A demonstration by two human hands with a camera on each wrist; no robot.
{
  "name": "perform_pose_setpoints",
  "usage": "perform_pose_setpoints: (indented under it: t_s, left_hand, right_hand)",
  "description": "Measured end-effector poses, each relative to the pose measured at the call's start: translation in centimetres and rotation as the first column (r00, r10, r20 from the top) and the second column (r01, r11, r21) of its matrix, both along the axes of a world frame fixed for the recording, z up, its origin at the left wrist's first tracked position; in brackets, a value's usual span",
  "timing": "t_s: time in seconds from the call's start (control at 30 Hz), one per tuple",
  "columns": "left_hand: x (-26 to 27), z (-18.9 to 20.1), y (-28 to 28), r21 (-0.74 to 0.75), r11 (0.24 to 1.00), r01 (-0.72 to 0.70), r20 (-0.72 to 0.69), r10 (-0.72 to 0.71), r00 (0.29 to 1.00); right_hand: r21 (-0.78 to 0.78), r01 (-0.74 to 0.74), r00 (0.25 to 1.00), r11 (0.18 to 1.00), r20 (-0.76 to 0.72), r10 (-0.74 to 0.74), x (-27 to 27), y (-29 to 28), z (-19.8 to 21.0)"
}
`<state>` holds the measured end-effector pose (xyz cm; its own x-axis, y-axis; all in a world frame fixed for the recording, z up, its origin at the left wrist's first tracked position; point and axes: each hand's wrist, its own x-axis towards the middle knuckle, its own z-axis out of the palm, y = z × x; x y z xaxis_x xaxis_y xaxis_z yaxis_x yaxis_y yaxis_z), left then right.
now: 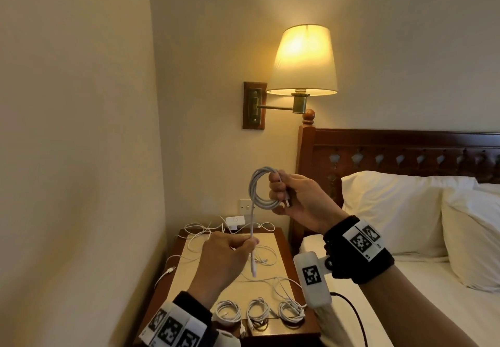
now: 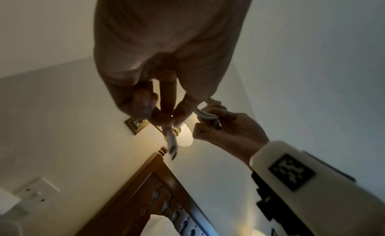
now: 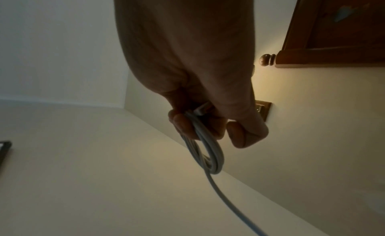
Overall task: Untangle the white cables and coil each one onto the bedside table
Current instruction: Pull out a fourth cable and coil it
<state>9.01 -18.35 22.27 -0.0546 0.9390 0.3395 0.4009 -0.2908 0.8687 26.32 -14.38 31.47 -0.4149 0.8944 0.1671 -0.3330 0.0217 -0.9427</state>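
Above the bedside table (image 1: 281, 241), right hand (image 1: 300, 200) raised, gripping coiled cable (image 1: 259, 187).

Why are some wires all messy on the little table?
Those loose cables sprawl tangled across the back of the table, and one end dangles over its left edge. Three coils sit tidy in front. The right hand grips a fourth coil.

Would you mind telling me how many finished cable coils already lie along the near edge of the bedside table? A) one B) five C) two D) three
D: three coiled white cables lie in a row at the near edge of the bedside table, while the right hand grips a fourth coil in the air.
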Motion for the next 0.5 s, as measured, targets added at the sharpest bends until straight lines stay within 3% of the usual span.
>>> perform_pose_setpoints:
  t_s: [0.07,0.1,0.23,0.3,0.37,0.5]
  left_hand:
    - [0.1,0.6,0.4,-0.029,0.999,0.013,0.242,-0.006,0.97]
    - [0.5,0.9,0.5,-0.028,0.999,0.027,0.393,-0.013,0.919]
    - [2.1,1.8,0.1,0.065,0.995,0.079,0.772,-0.1,0.628]
    - [2.6,2.1,0.2,0.089,0.988,0.128,0.877,-0.138,0.46]
    - [2.7,2.3,0.2,0.099,0.978,0.182,0.919,-0.159,0.359]
    - [2.2,2.4,0.7,0.117,0.975,0.191,0.93,-0.175,0.324]
  right_hand:
    - [-0.005,-0.029,0.997,1.0,-0.071,0.028,0.1,-0.3,0.1]
    - [-0.005,-0.039,0.993,0.999,-0.108,0.038,0.1,-0.4,0.0]
    - [0.004,-0.054,0.984,0.999,-0.171,0.054,-0.3,-0.7,-0.5]
    - [0.01,-0.034,0.985,0.999,-0.168,0.036,-0.4,-0.8,-0.6]
    - [0.02,-0.016,0.987,1.0,-0.162,0.019,-0.4,-0.9,-0.6]
    - [0.007,-0.017,0.982,1.0,-0.188,0.018,-0.1,-0.9,-1.0]
